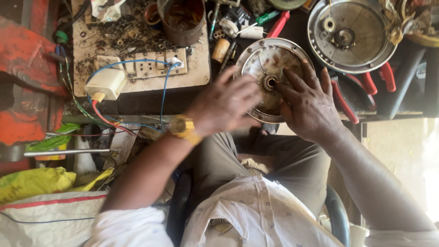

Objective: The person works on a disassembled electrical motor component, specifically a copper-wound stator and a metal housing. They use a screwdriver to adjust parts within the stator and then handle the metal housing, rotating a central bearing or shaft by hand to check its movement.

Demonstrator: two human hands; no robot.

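Hands: left hand point(224, 104) blurred, grip unclear | right hand point(307, 106) flat, fingers spread on round metal cover point(270, 57) | yellow bag point(34, 182) bottom-left

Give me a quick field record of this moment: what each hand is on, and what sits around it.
left hand: left hand, gold wristwatch, blurred, resting on the round grey metal motor cover
right hand: right hand, fingers spread on the same cover beside its centre bearing
behind: second round metal housing, red-handled pliers
left of cover: white socket board with blue wires, rusty tin can
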